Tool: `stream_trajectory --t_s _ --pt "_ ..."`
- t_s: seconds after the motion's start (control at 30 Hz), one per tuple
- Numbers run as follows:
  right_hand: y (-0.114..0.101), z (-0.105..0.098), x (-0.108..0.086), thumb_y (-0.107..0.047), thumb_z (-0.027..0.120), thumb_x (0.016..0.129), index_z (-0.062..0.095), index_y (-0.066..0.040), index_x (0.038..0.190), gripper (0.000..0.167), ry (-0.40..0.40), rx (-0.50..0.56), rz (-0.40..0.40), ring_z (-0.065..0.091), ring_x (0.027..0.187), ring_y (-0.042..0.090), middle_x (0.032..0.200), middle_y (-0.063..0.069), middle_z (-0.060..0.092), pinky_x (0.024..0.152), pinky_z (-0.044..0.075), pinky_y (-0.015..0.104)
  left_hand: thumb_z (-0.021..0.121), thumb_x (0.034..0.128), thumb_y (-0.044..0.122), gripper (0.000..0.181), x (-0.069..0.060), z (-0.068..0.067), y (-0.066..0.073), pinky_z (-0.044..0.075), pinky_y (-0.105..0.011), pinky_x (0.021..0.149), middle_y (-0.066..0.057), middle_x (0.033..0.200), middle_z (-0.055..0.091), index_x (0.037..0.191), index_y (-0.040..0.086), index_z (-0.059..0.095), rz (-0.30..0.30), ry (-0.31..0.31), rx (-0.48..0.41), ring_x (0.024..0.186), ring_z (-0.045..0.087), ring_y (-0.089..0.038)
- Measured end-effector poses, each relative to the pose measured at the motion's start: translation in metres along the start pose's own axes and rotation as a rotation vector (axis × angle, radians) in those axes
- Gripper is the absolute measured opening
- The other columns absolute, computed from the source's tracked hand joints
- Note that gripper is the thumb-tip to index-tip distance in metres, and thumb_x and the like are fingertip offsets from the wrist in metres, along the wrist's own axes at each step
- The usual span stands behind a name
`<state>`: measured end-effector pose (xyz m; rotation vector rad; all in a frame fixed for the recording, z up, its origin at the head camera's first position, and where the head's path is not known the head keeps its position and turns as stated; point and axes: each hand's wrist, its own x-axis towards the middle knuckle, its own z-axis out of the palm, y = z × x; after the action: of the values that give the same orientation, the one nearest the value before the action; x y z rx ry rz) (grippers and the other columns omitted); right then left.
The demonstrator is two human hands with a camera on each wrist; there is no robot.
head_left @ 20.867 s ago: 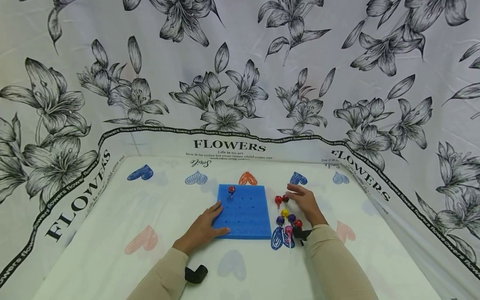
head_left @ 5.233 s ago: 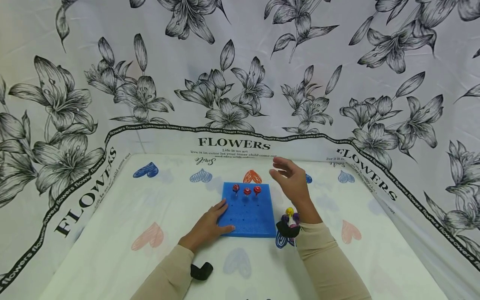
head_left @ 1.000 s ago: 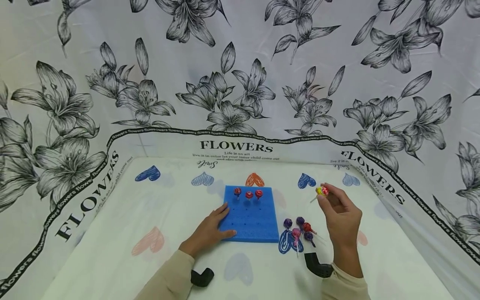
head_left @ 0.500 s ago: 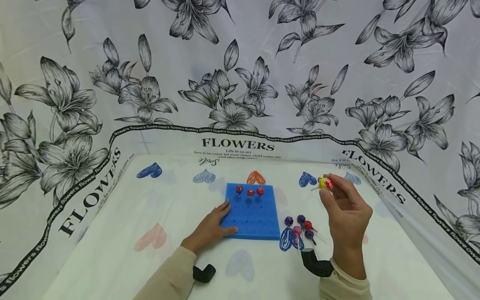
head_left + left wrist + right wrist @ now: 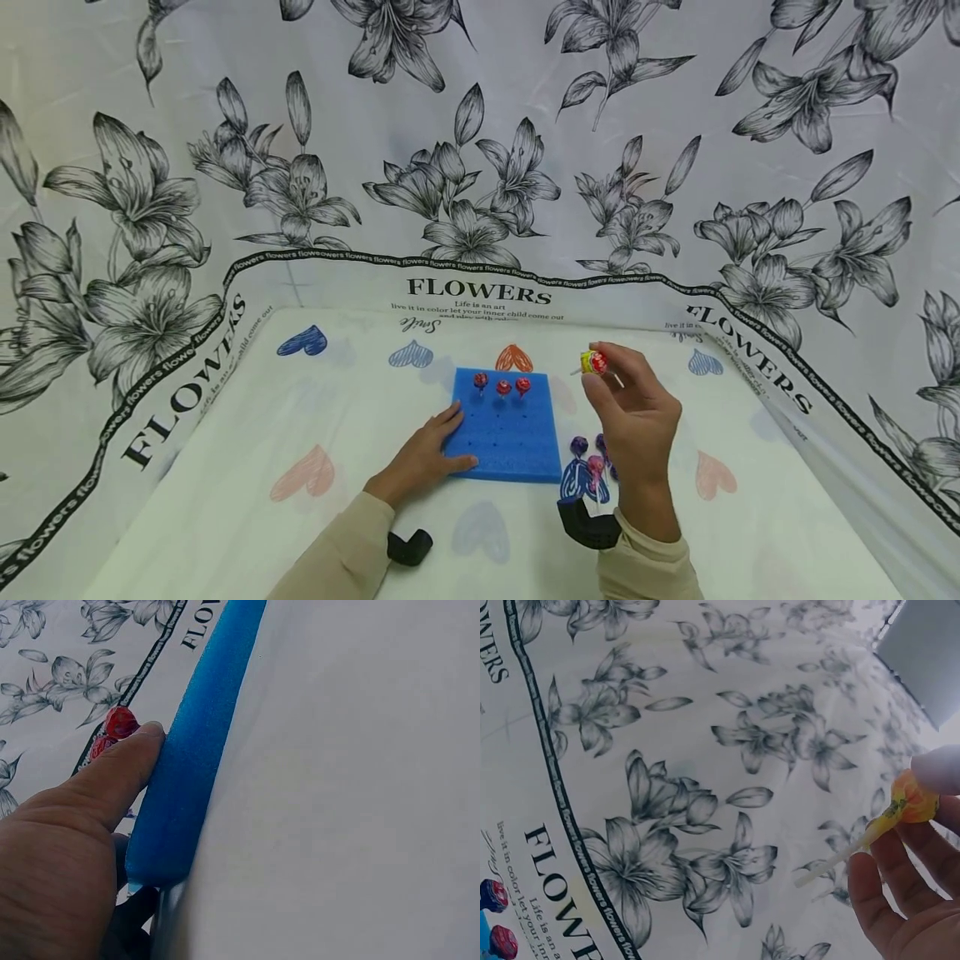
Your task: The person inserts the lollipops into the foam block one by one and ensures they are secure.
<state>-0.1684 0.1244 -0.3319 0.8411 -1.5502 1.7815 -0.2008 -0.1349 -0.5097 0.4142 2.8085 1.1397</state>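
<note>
A blue foam block (image 5: 517, 458) with small holes lies mid-table. Three red-headed lollipops stand upright along its far row: a dark red one (image 5: 481, 380), a middle one (image 5: 503, 387) and a right one (image 5: 522, 385). My left hand (image 5: 412, 462) rests against the block's left side, fingers extended, thumb by the near edge. Up and right of the block, my right hand (image 5: 637, 421) pinches a yellow-and-red wrapped lollipop (image 5: 593, 362) by its head. In the right wrist view its white stick (image 5: 829, 866) points away from the fingers.
Loose lollipops, including a purple one (image 5: 579, 447) and a pink one (image 5: 596, 468), lie right of the block, partly hidden by the right hand and a black wrist mount (image 5: 588, 527). A heart-print cloth (image 5: 225, 500) covers the table; a flower-print curtain (image 5: 300, 208) rises behind.
Earlier, only one lollipop stood in the block; three stand there now. The yellow lollipop was picked from the pile; lately my right hand carried it leftward towards the block. Left hand stayed put.
</note>
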Motion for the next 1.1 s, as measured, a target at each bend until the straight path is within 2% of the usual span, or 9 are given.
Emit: stream_trajectory --t_s 0.23,0.5,0.6,0.73,0.97,1.1 --pt "0.01 0.016 -0.006 0.021 0.059 0.083 0.058 0.014 0.12 0.037 -0.025 -0.063 0.015 0.056 0.111 0.035 0.116 0.025 0.059 0.092 0.048 0.037 0.07 0.0816 0.055 0.088 0.001 0.001 0.0 0.029 -0.052 0.107 0.0 0.158 0.022 0.149 0.01 0.038 0.006 0.008 0.005 0.142 0.021 -0.032" --pt "0.03 0.031 -0.01 0.022 0.059 0.083 0.057 0.017 0.118 0.035 -0.094 0.016 -0.012 0.057 0.108 0.034 0.115 0.029 0.057 0.09 0.05 0.038 0.07 0.082 0.054 0.087 0.0 0.0 0.0 0.027 -0.052 0.108 0.001 0.158 0.022 0.149 0.01 0.038 0.008 0.009 0.002 0.142 0.02 -0.031" --pt "0.04 0.036 -0.014 0.018 0.061 0.086 0.059 0.013 0.119 0.034 -0.104 0.006 0.034 0.058 0.107 0.034 0.116 0.026 0.058 0.089 0.051 0.038 0.07 0.0822 0.054 0.086 0.0 0.0 0.001 0.027 -0.052 0.108 0.001 0.158 0.022 0.149 0.011 0.038 0.004 0.007 0.013 0.142 0.02 -0.031" --pt "0.055 0.042 -0.02 0.012 0.062 0.089 0.059 0.011 0.121 0.032 -0.126 -0.012 0.107 0.057 0.106 0.041 0.118 0.023 0.059 0.09 0.05 0.038 0.07 0.0821 0.054 0.087 0.0 -0.001 0.001 0.027 -0.053 0.108 0.0 0.158 0.022 0.149 0.01 0.038 0.001 0.0 0.016 0.142 0.021 -0.032" --pt "0.083 0.055 -0.033 0.009 0.063 0.089 0.061 0.01 0.12 0.032 -0.158 -0.086 0.245 0.061 0.103 0.032 0.113 0.026 0.06 0.086 0.052 0.033 0.071 0.081 0.055 0.088 0.0 -0.001 0.001 0.027 -0.054 0.108 -0.001 0.158 0.022 0.149 0.01 0.038 -0.004 0.008 0.011 0.142 0.021 -0.033" --pt "0.091 0.062 -0.041 0.009 0.063 0.089 0.06 0.013 0.118 0.03 -0.158 -0.089 0.325 0.061 0.1 0.037 0.112 0.027 0.061 0.083 0.053 0.028 0.07 0.0813 0.055 0.088 0.0 0.0 0.0 0.027 -0.055 0.107 -0.003 0.157 0.024 0.149 0.008 0.039 0.015 0.014 0.004 0.141 0.021 -0.035"
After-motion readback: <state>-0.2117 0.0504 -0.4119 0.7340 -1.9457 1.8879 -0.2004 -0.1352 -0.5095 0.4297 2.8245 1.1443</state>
